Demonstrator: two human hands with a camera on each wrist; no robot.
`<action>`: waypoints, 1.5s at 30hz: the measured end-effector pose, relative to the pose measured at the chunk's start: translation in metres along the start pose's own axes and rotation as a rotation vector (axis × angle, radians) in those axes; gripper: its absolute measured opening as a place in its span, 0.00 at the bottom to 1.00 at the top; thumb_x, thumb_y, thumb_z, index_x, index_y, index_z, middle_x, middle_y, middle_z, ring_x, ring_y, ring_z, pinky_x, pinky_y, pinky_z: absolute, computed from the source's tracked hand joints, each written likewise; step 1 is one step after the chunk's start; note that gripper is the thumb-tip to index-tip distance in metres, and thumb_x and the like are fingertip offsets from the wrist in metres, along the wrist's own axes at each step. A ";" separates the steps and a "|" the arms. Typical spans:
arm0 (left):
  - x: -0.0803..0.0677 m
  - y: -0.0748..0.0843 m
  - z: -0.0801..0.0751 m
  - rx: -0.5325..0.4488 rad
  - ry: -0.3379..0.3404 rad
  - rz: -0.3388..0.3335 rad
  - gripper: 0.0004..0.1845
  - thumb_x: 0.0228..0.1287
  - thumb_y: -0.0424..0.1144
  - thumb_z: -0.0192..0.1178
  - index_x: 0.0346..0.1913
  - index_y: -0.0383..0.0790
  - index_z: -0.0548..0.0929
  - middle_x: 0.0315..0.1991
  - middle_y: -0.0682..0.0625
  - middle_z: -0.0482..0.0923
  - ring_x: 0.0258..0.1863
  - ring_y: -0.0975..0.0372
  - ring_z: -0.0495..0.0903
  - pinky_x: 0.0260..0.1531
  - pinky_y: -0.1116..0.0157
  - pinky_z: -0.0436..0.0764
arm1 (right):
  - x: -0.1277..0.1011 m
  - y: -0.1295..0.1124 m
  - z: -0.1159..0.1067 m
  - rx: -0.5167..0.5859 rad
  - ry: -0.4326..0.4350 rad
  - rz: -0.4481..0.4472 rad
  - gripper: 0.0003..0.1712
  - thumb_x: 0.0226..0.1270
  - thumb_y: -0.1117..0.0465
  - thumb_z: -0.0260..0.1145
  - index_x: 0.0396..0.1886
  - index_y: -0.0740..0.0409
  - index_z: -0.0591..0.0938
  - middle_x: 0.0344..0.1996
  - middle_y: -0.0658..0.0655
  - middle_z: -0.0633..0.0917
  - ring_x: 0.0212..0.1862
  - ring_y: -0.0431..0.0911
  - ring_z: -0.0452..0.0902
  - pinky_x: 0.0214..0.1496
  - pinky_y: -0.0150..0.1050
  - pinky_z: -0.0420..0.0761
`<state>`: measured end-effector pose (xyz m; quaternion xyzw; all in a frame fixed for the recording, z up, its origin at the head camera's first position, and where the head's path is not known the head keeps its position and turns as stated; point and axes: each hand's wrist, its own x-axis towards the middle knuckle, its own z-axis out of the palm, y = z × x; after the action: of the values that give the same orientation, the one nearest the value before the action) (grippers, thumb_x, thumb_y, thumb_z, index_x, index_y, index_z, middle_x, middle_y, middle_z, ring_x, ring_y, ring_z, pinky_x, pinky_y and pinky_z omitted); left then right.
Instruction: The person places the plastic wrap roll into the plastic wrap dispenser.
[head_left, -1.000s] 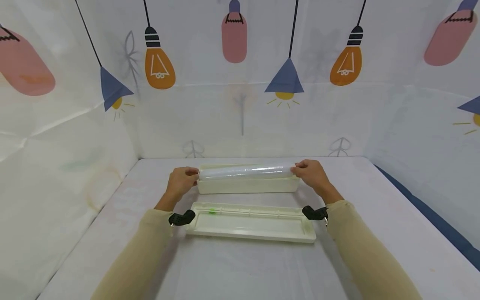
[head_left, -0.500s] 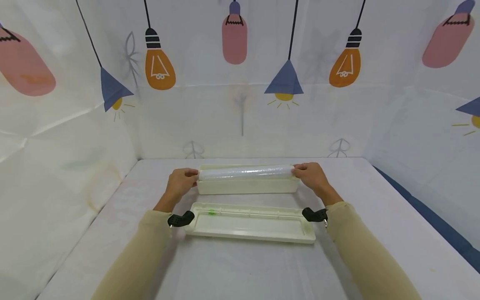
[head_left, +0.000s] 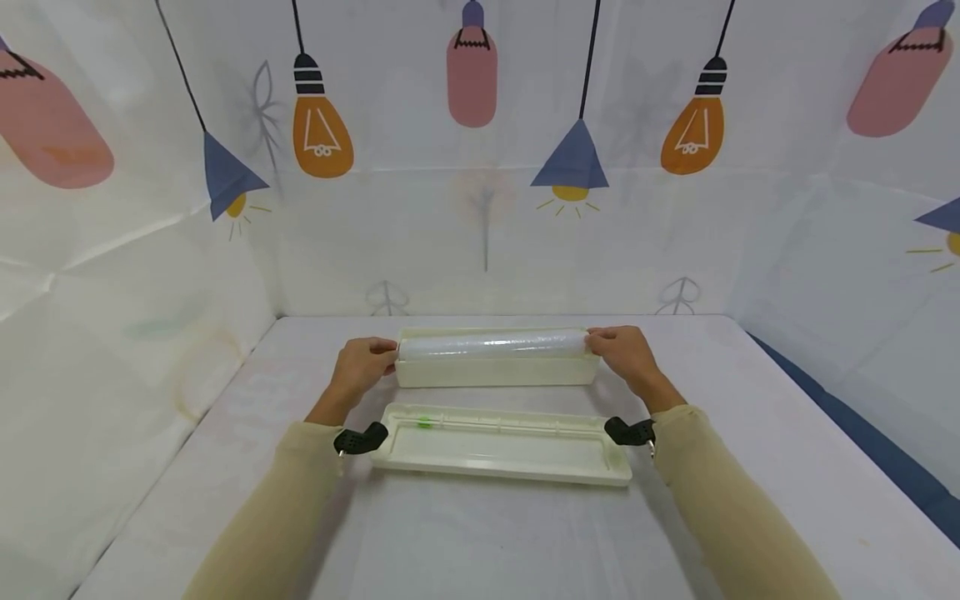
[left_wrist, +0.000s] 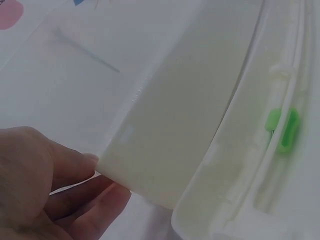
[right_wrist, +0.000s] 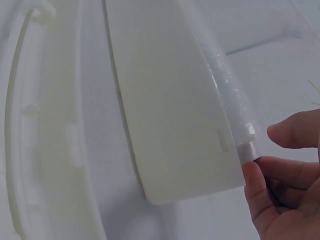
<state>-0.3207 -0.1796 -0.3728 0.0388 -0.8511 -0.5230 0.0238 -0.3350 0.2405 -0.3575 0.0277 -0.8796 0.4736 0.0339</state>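
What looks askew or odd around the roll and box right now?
Nothing stands out. The clear plastic wrap roll lies level along the cream plastic box, one hand at each end. The cream lid with green slider lies flat, parallel, in front.

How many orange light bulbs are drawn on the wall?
2. One orange bulb hangs at the back left, the other orange bulb at the back right, above the hands. More could be outside the picture.
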 end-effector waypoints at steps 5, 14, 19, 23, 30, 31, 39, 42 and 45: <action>-0.004 -0.003 -0.001 -0.047 -0.039 -0.011 0.19 0.73 0.35 0.58 0.61 0.29 0.79 0.57 0.35 0.79 0.51 0.49 0.83 0.49 0.60 0.84 | -0.001 0.002 0.000 -0.024 0.007 -0.004 0.24 0.76 0.56 0.59 0.57 0.73 0.81 0.64 0.63 0.77 0.69 0.60 0.68 0.67 0.57 0.70; -0.013 -0.005 -0.007 -0.080 -0.067 0.002 0.20 0.73 0.36 0.58 0.63 0.27 0.77 0.57 0.34 0.79 0.53 0.48 0.81 0.49 0.60 0.84 | -0.001 0.000 0.002 0.010 0.039 0.038 0.27 0.77 0.52 0.56 0.62 0.69 0.79 0.62 0.68 0.78 0.58 0.61 0.78 0.67 0.61 0.68; -0.018 -0.006 -0.008 -0.082 -0.081 -0.009 0.21 0.73 0.37 0.59 0.62 0.27 0.77 0.56 0.35 0.79 0.52 0.49 0.81 0.51 0.59 0.83 | -0.005 0.002 -0.001 0.041 0.030 0.033 0.26 0.78 0.53 0.57 0.63 0.68 0.78 0.62 0.68 0.78 0.58 0.61 0.78 0.67 0.58 0.70; -0.024 -0.010 -0.010 -0.062 -0.087 -0.029 0.21 0.73 0.39 0.60 0.62 0.30 0.78 0.57 0.36 0.79 0.53 0.49 0.81 0.51 0.58 0.83 | -0.011 0.003 -0.005 0.077 0.018 0.003 0.25 0.78 0.53 0.58 0.63 0.69 0.78 0.61 0.69 0.78 0.58 0.62 0.79 0.66 0.58 0.71; -0.040 -0.013 -0.016 -0.016 -0.110 -0.065 0.22 0.74 0.43 0.58 0.63 0.32 0.78 0.58 0.37 0.79 0.54 0.49 0.81 0.49 0.57 0.84 | -0.025 0.009 -0.009 0.181 0.013 -0.012 0.27 0.78 0.53 0.59 0.63 0.73 0.75 0.60 0.71 0.78 0.60 0.62 0.77 0.56 0.45 0.82; -0.043 -0.013 -0.016 -0.011 -0.110 -0.067 0.22 0.74 0.44 0.58 0.63 0.32 0.78 0.58 0.37 0.79 0.53 0.49 0.81 0.49 0.57 0.84 | -0.028 0.010 -0.010 0.195 0.013 -0.003 0.27 0.79 0.53 0.58 0.64 0.72 0.75 0.60 0.71 0.78 0.60 0.61 0.76 0.55 0.43 0.83; -0.063 -0.012 -0.012 0.028 -0.095 -0.083 0.22 0.74 0.44 0.58 0.63 0.33 0.78 0.56 0.38 0.81 0.52 0.50 0.82 0.48 0.57 0.84 | -0.049 0.019 -0.014 0.231 0.001 0.022 0.27 0.79 0.53 0.58 0.63 0.73 0.75 0.59 0.72 0.78 0.56 0.54 0.81 0.50 0.37 0.84; -0.069 -0.014 -0.011 0.026 -0.088 -0.078 0.22 0.74 0.44 0.58 0.63 0.32 0.79 0.56 0.38 0.81 0.51 0.51 0.82 0.47 0.57 0.84 | -0.054 0.023 -0.015 0.219 -0.009 0.031 0.28 0.79 0.53 0.59 0.63 0.73 0.75 0.58 0.70 0.80 0.51 0.46 0.83 0.48 0.36 0.85; -0.073 -0.016 -0.011 0.029 -0.092 -0.090 0.22 0.74 0.44 0.58 0.62 0.32 0.79 0.56 0.39 0.81 0.50 0.52 0.82 0.46 0.59 0.84 | -0.059 0.027 -0.016 0.201 -0.028 0.034 0.28 0.79 0.53 0.59 0.63 0.74 0.74 0.57 0.69 0.81 0.48 0.44 0.83 0.48 0.37 0.85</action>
<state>-0.2462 -0.1894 -0.3822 0.0530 -0.8563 -0.5122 -0.0396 -0.2778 0.2697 -0.3757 0.0226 -0.8283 0.5598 0.0104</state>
